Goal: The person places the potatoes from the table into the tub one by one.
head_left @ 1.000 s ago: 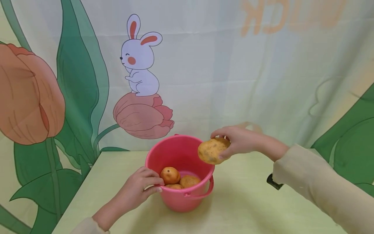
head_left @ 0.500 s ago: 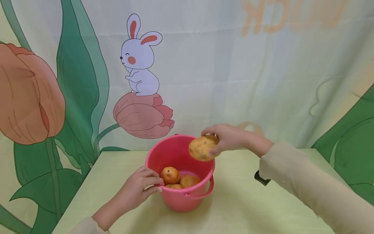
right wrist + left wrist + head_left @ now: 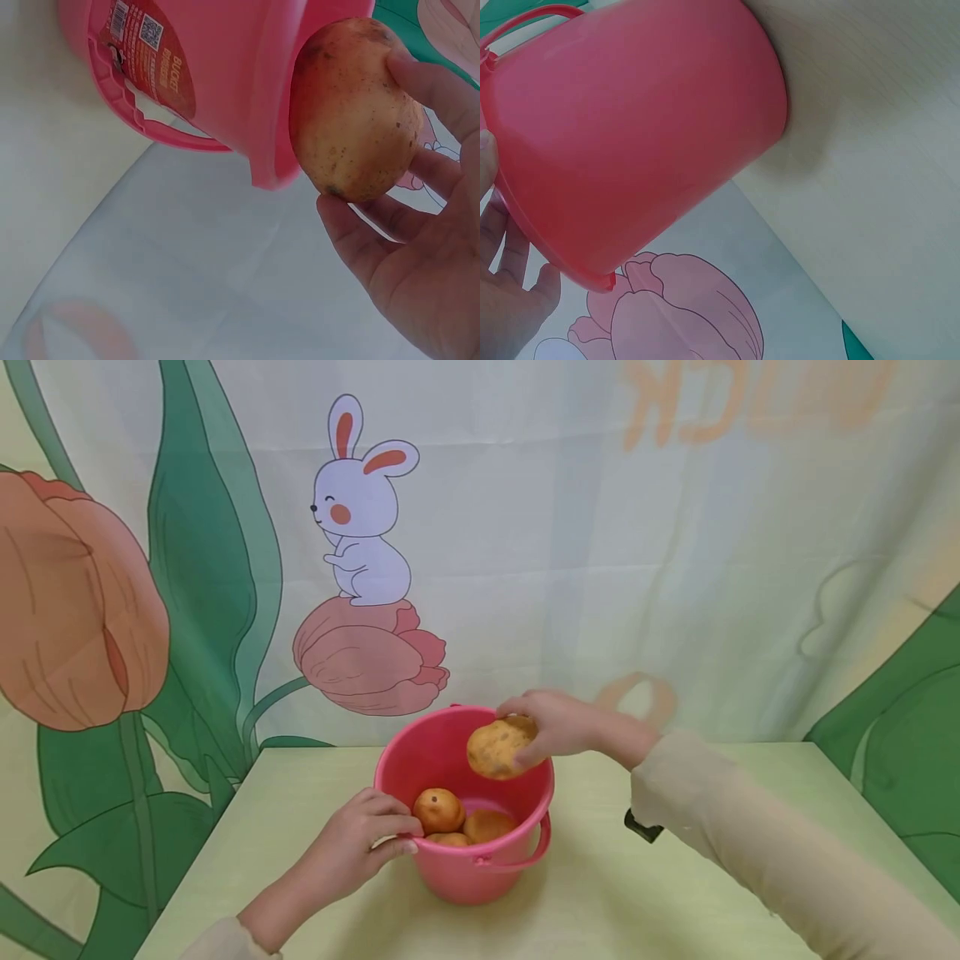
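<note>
A pink bucket point(image 3: 474, 875) stands on the table, with several potatoes point(image 3: 439, 811) lying inside at its bottom. My left hand point(image 3: 358, 837) grips the bucket's near left rim, its thumb outside and fingers over the edge. Over the bucket's mouth, at the right side, my right hand point(image 3: 558, 724) holds another potato point(image 3: 500, 748) between thumb and fingers. The right wrist view shows this potato point(image 3: 356, 112) as large, tan and speckled, level with the rim. In the left wrist view the bucket's smooth outer wall point(image 3: 645, 112) fills much of the frame.
The bucket's handle point(image 3: 542, 847) hangs down on its right side, and a label point(image 3: 154, 56) is stuck on the wall. The pale table point(image 3: 675, 893) reaches to a printed cloth backdrop point(image 3: 525, 568) with a rabbit and tulips.
My right hand has carried the potato leftward, from beside the right rim to over the bucket's opening. The left hand keeps its place on the rim.
</note>
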Action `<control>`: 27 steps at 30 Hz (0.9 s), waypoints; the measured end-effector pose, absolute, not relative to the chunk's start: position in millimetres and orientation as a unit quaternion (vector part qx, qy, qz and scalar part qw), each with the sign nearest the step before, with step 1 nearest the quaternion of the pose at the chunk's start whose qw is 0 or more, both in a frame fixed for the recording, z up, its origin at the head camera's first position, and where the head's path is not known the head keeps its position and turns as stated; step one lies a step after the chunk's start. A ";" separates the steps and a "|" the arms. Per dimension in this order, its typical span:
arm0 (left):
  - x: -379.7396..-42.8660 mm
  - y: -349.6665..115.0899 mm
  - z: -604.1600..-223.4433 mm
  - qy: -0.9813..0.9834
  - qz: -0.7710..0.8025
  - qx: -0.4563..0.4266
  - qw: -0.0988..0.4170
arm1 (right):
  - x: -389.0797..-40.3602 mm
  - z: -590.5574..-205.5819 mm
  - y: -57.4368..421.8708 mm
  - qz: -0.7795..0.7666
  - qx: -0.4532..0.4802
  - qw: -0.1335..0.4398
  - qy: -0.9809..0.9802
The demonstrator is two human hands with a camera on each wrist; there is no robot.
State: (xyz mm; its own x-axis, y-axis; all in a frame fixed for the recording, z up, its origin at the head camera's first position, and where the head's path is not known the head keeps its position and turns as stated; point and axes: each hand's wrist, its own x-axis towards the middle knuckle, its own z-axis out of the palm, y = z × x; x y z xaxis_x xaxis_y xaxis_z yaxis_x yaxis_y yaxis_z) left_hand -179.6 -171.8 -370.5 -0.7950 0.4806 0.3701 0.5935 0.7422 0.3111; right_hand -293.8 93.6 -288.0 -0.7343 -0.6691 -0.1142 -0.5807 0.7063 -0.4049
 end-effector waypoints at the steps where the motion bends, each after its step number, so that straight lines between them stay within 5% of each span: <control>1: -179.5 -171.8 -370.6 -0.923 -0.210 -0.292 0.135 | -294.0 -289.3 92.4 -0.174 -0.339 0.128 0.916; 27: -177.0 -172.3 -368.4 -0.926 -0.212 -0.284 0.130 | -287.4 -326.1 53.1 -0.099 -0.327 0.096 0.935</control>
State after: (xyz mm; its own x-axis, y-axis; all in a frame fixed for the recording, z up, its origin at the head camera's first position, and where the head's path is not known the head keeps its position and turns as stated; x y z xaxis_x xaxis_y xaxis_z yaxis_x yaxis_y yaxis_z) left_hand -177.0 -172.3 -368.4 -0.8047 0.4711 0.3612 0.5813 0.7490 0.3181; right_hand -287.4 53.1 -326.1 -0.7680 -0.6302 -0.1145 -0.5920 0.7667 -0.2486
